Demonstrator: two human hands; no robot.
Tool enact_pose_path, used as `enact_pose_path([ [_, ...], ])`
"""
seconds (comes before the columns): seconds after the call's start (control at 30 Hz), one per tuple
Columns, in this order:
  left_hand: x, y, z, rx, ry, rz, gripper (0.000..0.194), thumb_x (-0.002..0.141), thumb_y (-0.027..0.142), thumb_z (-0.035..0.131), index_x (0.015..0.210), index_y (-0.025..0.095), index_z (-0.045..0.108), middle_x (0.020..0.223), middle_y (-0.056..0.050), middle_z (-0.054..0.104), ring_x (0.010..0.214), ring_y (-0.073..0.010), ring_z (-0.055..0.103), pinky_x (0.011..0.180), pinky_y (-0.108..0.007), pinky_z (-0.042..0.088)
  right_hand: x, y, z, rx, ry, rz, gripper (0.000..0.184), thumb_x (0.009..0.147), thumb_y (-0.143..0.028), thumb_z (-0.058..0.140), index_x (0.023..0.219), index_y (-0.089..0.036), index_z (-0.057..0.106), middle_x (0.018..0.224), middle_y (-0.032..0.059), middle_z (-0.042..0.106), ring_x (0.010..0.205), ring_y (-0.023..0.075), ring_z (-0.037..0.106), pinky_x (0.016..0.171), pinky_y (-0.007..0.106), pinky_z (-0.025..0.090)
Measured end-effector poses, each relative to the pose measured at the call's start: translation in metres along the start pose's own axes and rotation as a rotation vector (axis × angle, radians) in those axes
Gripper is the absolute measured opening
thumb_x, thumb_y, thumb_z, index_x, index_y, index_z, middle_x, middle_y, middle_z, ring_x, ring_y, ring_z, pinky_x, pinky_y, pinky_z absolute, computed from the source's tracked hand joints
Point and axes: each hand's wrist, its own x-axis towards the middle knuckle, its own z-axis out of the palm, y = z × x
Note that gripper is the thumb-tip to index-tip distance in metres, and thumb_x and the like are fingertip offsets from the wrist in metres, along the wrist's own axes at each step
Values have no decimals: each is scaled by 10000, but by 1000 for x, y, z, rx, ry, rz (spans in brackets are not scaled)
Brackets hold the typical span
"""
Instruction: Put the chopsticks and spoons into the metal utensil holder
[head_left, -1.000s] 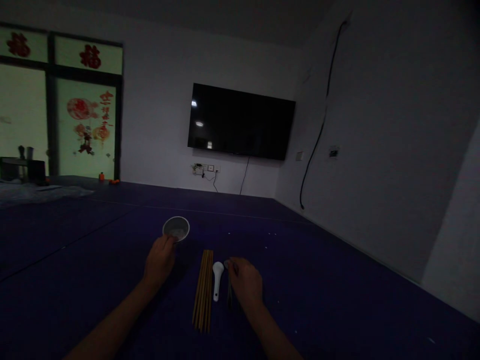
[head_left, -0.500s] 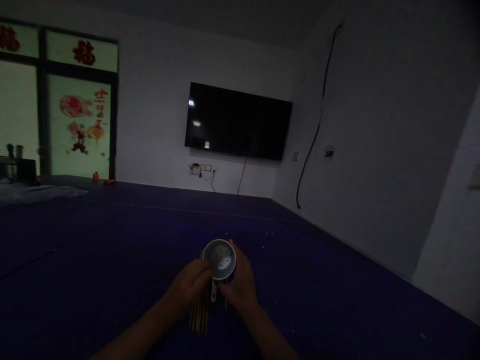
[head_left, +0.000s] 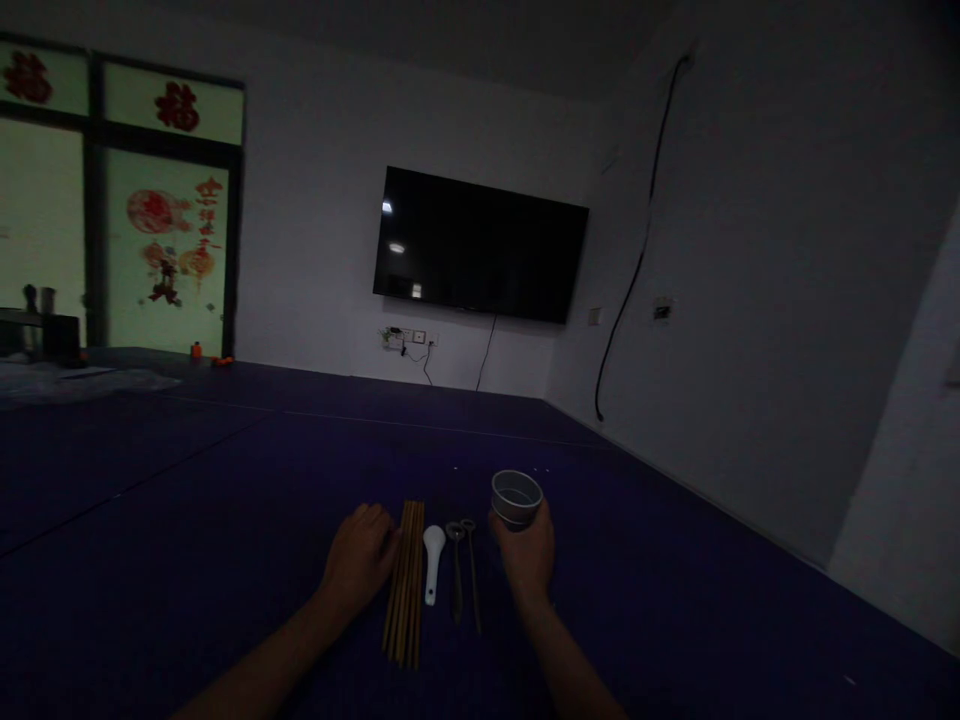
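Observation:
My right hand (head_left: pixel 527 550) is wrapped round a round metal utensil holder (head_left: pixel 516 500), its rim facing up and tilted a little toward me. My left hand (head_left: pixel 364 550) lies on the purple surface with nothing in it, fingers loosely bent and thumb apart. Just right of that thumb is a row of wooden chopsticks (head_left: pixel 406 590). A white spoon (head_left: pixel 433 560) lies beside them, followed by two slim metal spoons (head_left: pixel 456 570) between the white one and my right hand.
The purple tabletop (head_left: pixel 315 470) reaches to the wall, with small white specks on it. Far left are crumpled clear plastic (head_left: pixel 90 385), a dark box (head_left: pixel 61 340) and small orange items (head_left: pixel 196 350). A black television (head_left: pixel 480 245) hangs on the wall.
The holder has moved right and turned from showing its perforated bottom to standing more upright. My left hand has let go of it and come down left of the chopsticks. The spoons are now uncovered.

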Motion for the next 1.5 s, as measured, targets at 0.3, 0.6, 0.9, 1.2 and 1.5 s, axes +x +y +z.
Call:
enact_pose_path([
  [0.3, 0, 3, 1, 42, -225, -136, 277, 877, 248, 422, 657, 175, 575, 722, -49, 615, 728, -189, 558, 671, -301, 388, -7, -2, 2, -63, -29, -44, 732, 681, -420, 637, 1301, -111, 404, 1241, 204, 542, 1141, 320, 509, 892, 387, 405],
  [0.6, -3, 1, 3, 14, -268, -134, 294, 887, 281, 415, 678, 172, 592, 751, -62, 635, 738, -185, 578, 670, -288, 394, -8, 7, 7, -51, -33, 74, 883, 685, -495, 629, 1378, -62, 294, 1276, 232, 507, 1152, 324, 509, 896, 380, 410],
  [0.9, -3, 2, 5, -11, -302, -133, 289, 878, 265, 413, 679, 173, 602, 767, -66, 649, 762, -187, 584, 705, -300, 410, -8, -32, -12, -106, 177, -186, 955, 730, -555, 611, 1443, -101, 167, 1393, 233, 360, 1265, 367, 349, 964, 504, 334],
  [1.2, -5, 2, 9, -19, -315, -132, 250, 868, 239, 435, 692, 172, 599, 771, -63, 641, 746, -185, 591, 679, -288, 402, -44, -59, -7, 60, -429, -818, 225, 895, -208, 433, 893, -225, 658, 869, 40, 679, 852, 162, 613, 808, 302, 452],
  [1.5, -5, 4, 7, 36, -356, -142, 193, 815, 179, 453, 691, 172, 601, 751, -64, 645, 738, -190, 594, 667, -283, 392, -51, -60, -4, -19, -553, -788, 234, 887, -205, 470, 736, -226, 647, 729, 5, 658, 737, 139, 609, 714, 242, 436],
])
